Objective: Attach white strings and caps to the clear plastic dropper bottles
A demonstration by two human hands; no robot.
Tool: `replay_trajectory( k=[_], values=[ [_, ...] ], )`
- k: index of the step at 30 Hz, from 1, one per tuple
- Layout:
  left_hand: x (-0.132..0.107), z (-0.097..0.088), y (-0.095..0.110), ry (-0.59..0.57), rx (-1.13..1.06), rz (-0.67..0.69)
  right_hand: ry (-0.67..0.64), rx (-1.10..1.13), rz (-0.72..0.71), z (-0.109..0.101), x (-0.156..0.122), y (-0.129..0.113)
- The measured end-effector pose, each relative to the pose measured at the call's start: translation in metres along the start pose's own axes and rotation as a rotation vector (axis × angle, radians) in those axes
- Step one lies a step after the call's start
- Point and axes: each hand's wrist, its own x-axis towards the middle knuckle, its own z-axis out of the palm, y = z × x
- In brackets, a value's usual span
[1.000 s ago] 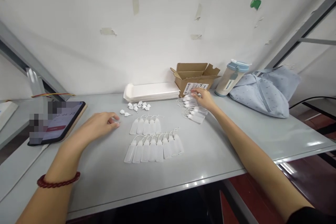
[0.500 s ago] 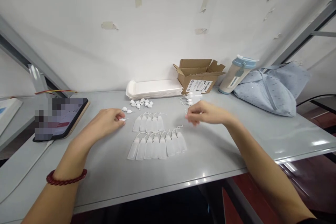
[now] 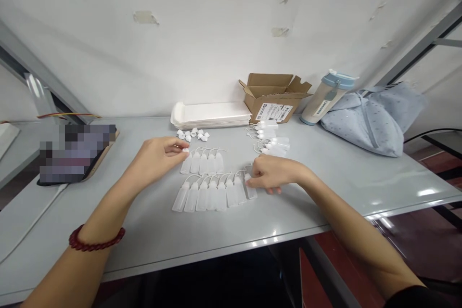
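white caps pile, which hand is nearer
Left: the left hand is just front-left of the white caps; the right hand is farther off, to their front-right.

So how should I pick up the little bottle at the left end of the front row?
Pinch the bottle by its wide body, probably from above and the left: the next bottle lies close on its right, and the thin curved tube at its far end might bend.

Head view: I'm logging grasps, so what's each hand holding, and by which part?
Left hand: a small white cap, pinched by its body. Right hand: at the upper part of the near row's rightmost bottle; whether gripped, I can't tell.
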Motion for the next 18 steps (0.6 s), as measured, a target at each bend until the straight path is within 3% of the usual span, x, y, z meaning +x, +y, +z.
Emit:
replay_trajectory(
  k=[6,13,18],
  values=[
    [-0.008,0.018,0.016,-0.099,-0.194,-0.023,0.03,-0.01,-0.018,0.001,0.003,0.002],
    [-0.018,0.035,0.033,-0.17,-0.562,0.062,0.506,0.033,-0.183,0.005,0.004,-0.012],
    [-0.029,0.039,0.042,-0.184,-0.695,0.095,0.694,0.103,-0.308,0.018,0.009,-0.015]
  ],
)
